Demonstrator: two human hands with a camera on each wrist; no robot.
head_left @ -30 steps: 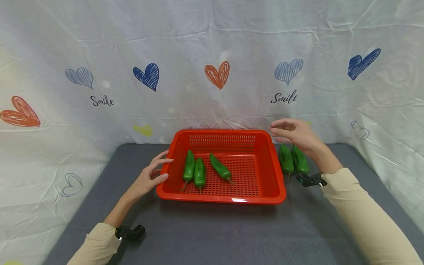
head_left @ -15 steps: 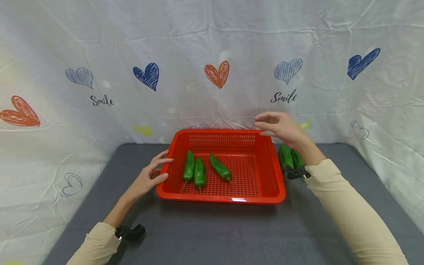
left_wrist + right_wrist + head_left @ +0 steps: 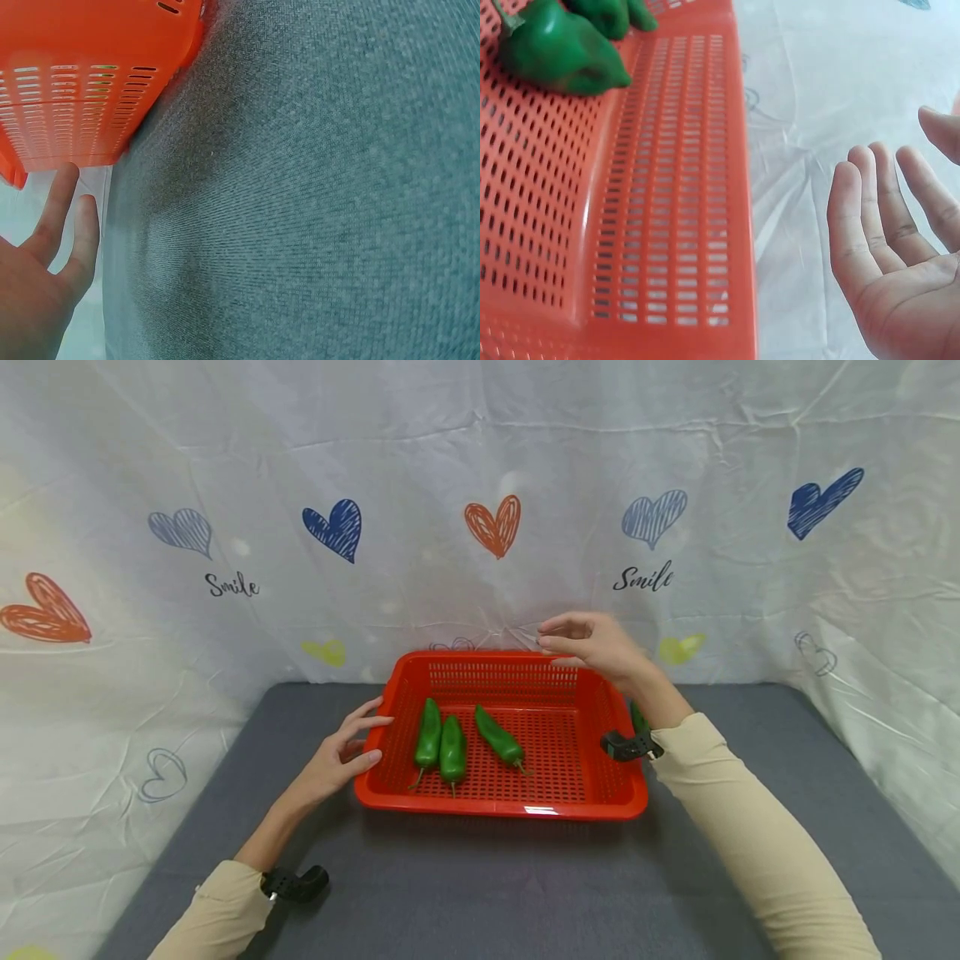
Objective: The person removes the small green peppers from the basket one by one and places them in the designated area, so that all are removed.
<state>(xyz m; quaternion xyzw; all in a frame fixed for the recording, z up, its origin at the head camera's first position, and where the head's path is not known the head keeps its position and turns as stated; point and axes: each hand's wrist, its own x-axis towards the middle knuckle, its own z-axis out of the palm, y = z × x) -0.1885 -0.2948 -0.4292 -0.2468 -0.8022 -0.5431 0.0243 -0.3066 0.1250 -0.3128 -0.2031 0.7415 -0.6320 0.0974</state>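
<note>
A red perforated basket (image 3: 555, 752) holds three green peppers, two side by side at the left and one pepper (image 3: 498, 739) nearer the middle. My left hand (image 3: 335, 766) rests its spread fingers on the basket's left rim. Above the back right part of the basket my right hand (image 3: 596, 647) hovers, fingers loosely bent and holding nothing. In the right wrist view the right hand (image 3: 907, 240) appears beside the basket wall (image 3: 667, 225), with a gap between them. The left wrist view shows part of the left hand (image 3: 45, 277) below the basket (image 3: 82, 97).
A green pepper (image 3: 638, 718) lies on the grey table (image 3: 480, 885) just right of the basket, partly hidden by the right wrist. Black straps with small devices sit on both wrists. Behind the table hangs a pale sheet (image 3: 420, 468) printed with hearts.
My right hand has moved left, from above the peppers outside the basket to over its back rim, and its forearm now covers most of those peppers. The left hand has stayed put.
</note>
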